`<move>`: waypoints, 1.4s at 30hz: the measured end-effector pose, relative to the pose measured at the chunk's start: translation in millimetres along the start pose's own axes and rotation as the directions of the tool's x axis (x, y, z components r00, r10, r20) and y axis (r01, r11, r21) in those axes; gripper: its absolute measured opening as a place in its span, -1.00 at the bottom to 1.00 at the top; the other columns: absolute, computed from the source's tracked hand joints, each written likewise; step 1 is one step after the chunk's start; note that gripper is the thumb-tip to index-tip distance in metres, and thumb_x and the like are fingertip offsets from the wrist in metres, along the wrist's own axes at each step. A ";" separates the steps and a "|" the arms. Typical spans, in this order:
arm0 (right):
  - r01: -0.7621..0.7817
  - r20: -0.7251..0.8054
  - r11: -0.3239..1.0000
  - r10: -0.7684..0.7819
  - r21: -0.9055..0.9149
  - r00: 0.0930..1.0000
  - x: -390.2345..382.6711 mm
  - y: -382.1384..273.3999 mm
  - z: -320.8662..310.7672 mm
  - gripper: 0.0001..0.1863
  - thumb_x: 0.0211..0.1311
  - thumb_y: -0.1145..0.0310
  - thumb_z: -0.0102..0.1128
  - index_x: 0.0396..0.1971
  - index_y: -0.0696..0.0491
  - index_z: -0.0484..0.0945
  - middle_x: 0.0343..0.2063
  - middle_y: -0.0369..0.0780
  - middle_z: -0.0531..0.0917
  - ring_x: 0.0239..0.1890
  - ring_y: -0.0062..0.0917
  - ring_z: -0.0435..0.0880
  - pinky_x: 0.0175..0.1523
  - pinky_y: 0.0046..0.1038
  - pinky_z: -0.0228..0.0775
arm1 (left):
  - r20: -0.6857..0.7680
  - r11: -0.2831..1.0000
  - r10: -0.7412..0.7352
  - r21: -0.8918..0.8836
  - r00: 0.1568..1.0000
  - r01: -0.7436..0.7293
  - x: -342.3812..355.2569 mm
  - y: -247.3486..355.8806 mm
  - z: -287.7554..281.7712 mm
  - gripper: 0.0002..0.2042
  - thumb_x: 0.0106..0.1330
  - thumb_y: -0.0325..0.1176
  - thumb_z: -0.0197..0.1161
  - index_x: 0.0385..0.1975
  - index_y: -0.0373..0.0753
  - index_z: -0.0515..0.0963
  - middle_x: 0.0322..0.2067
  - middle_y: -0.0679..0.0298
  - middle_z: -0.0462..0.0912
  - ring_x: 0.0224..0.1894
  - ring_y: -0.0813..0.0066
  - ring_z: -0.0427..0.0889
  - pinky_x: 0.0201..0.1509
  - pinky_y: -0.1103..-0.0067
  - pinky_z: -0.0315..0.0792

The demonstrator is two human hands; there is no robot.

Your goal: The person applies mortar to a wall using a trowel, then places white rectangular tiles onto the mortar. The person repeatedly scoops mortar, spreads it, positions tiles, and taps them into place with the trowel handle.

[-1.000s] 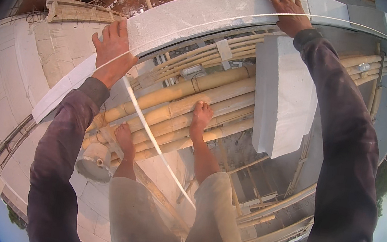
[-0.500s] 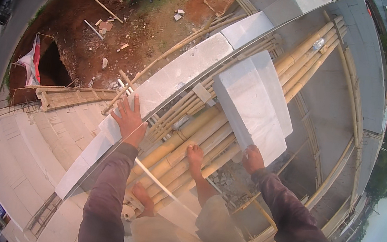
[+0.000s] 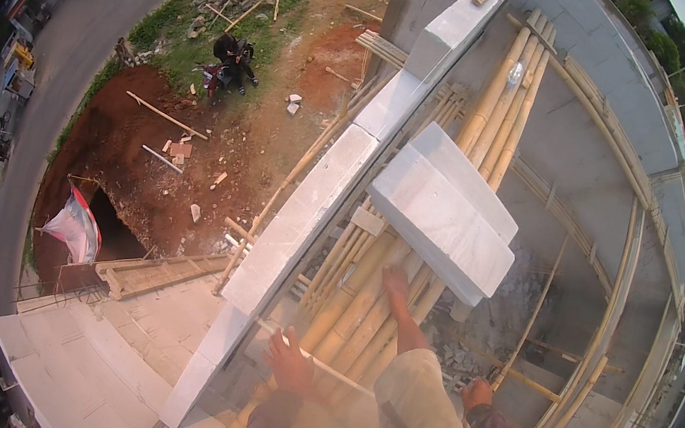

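Left hand (image 3: 289,362): fingers spread, open, right by the thin white rod (image 3: 338,372); you cannot tell contact from this view. Count: one rod. Right hand (image 3: 475,395): fingers curled, beside your right knee; whether it grips anything, cannot tell.

White blocks (image 3: 442,224): ahead of both hands, farther out than your one visible foot (image 3: 395,283). Count: two, lying side by side and touching. Long axis runs from far left to near right, crossing the bamboo poles (image 3: 338,305) beneath. Your right hand is the nearer, roughly straight back from the blocks' near end; your left is farther, back and leftward.

Outward: wall-top blocks (image 3: 303,217) to your left, at least four in line. Clear bottle (image 3: 515,74), one, on the poles beyond.
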State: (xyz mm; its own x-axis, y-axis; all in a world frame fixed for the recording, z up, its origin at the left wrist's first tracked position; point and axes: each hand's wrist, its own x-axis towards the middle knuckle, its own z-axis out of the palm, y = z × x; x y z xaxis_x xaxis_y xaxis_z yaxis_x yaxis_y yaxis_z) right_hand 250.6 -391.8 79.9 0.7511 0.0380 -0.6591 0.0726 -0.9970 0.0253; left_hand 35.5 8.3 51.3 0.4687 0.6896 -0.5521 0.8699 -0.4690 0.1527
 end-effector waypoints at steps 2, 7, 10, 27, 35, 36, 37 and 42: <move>0.040 -0.070 0.999 -0.041 -0.024 0.997 36.0 -11.6 -21.6 -0.44 0.15 0.18 0.39 0.07 0.22 0.56 0.01 0.15 0.60 0.14 0.00 0.56 0.24 -0.12 0.41 | -0.025 1.000 -0.012 -0.025 1.000 0.012 3.4 2.2 1.3 -0.17 0.11 -0.21 0.49 0.40 -0.18 0.22 0.41 0.03 0.15 0.48 -0.03 0.11 0.46 -0.11 0.05; 0.450 -0.454 0.873 -0.329 0.189 0.828 236.8 -135.8 -135.7 -0.84 0.15 0.38 0.37 -0.32 0.13 0.64 -0.28 -0.05 0.63 -0.20 -0.13 0.67 -0.07 -0.21 0.52 | -0.041 0.992 -0.129 -0.008 0.991 0.128 49.6 21.8 -9.2 -0.18 0.08 -0.26 0.48 0.38 -0.20 0.23 0.41 0.02 0.16 0.47 -0.06 0.12 0.45 -0.09 0.06; 0.681 -0.690 0.726 -0.444 0.098 0.572 371.9 -258.8 -251.2 -0.85 0.21 0.37 0.32 -0.30 0.12 0.65 -0.29 -0.08 0.63 -0.23 -0.23 0.67 -0.08 -0.24 0.49 | -0.086 0.978 -0.205 -0.046 0.975 0.201 85.5 48.0 -20.5 -0.18 0.07 -0.30 0.48 0.38 -0.23 0.24 0.41 -0.01 0.14 0.48 -0.09 0.09 0.46 -0.06 0.06; 0.578 -0.810 0.810 -0.404 -0.100 0.426 636.6 -596.4 -585.8 -0.30 0.32 -0.12 0.16 0.44 -0.35 0.27 0.41 0.10 0.23 0.40 0.03 0.32 0.42 -0.09 0.25 | 0.317 0.808 -0.557 -0.005 0.768 0.588 -112.8 42.8 118.7 -0.25 0.31 0.11 0.15 0.38 -0.26 0.21 0.37 -0.11 0.24 0.45 -0.16 0.11 0.52 0.16 0.07; 0.499 -0.784 0.862 -0.366 -0.084 0.501 674.9 -615.5 -598.3 -0.23 0.27 -0.21 0.14 0.48 -0.44 0.19 0.50 0.01 0.08 0.43 -0.02 0.31 0.42 -0.02 0.24 | 0.333 0.524 -0.787 -0.082 0.519 0.848 -175.1 23.7 110.9 -0.26 0.26 -0.05 0.34 0.34 -0.35 0.29 0.28 -0.27 0.35 0.35 -0.26 0.29 0.46 0.20 0.21; 0.499 -0.791 0.860 -0.376 -0.104 0.483 677.6 -616.1 -598.5 -0.26 0.28 -0.21 0.12 0.45 -0.41 0.25 0.44 0.00 0.19 0.40 -0.03 0.35 0.38 0.04 0.26 | 0.317 0.547 -0.779 -0.079 0.541 0.833 -173.5 23.0 103.3 -0.27 0.24 -0.06 0.36 0.33 -0.35 0.31 0.26 -0.28 0.37 0.32 -0.29 0.33 0.45 0.20 0.23; 0.502 -0.798 0.857 -0.381 -0.116 0.467 680.1 -616.7 -598.7 -0.29 0.28 -0.19 0.13 0.42 -0.38 0.29 0.40 0.02 0.24 0.37 -0.02 0.38 0.36 0.03 0.29 | 0.320 0.559 -0.765 -0.103 0.560 0.823 -169.1 22.4 99.1 -0.27 0.22 -0.07 0.38 0.32 -0.35 0.32 0.26 -0.28 0.36 0.34 -0.28 0.31 0.45 0.18 0.23; 0.574 -0.788 0.794 -0.479 -0.202 0.386 697.7 -611.7 -615.2 -0.44 0.27 -0.04 0.20 0.24 -0.21 0.47 0.18 0.09 0.44 0.22 0.02 0.53 0.27 -0.06 0.42 | 0.326 0.605 -0.686 -0.241 0.650 0.759 -148.7 17.2 103.5 -0.27 0.12 -0.10 0.47 0.25 -0.35 0.39 0.27 -0.29 0.32 0.42 -0.23 0.19 0.42 0.10 0.25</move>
State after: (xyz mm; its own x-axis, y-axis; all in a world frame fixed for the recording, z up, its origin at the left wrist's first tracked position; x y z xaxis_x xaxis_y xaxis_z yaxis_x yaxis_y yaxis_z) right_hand 1133.9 285.8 67.0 0.7723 0.5453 0.3258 0.6210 -0.7562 -0.2063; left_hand -35.1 -159.4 51.2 -0.3422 0.5905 -0.7309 0.9190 0.3724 -0.1294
